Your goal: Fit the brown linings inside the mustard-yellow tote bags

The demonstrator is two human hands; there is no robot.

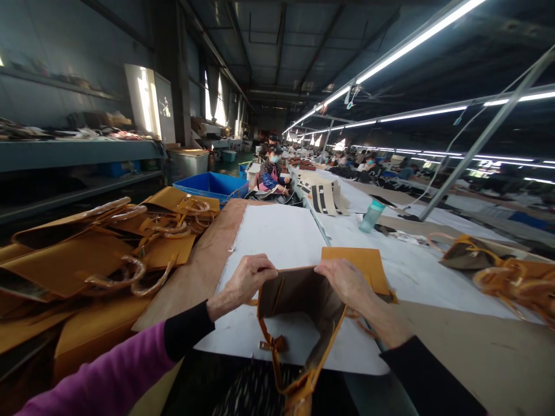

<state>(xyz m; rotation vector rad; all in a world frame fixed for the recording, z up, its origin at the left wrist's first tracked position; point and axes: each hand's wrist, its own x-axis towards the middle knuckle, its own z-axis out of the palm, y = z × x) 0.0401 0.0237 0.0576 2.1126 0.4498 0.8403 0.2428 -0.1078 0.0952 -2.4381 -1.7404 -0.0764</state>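
My left hand (248, 279) pinches the far rim of a tan handbag body (318, 294) near its left corner. At the same rim, farther right, my right hand (350, 283) grips the edge between thumb and fingers. The bag's dark grey-brown lining faces me, and white paper shows through its opening. A tan strap with a small metal piece (263, 345) hangs on its near left side. Just beyond my right hand lies a flat tan leather piece (362, 267), partly covered by that hand.
White paper (277, 231) covers the worktable. Many tan bags with wrapped handles (99, 254) are heaped at left; more tan bags (515, 283) lie at right. A blue bin (212, 185), a teal bottle (372, 216) and a seated person (271, 173) are farther off. A metal post (485, 136) slants at right.
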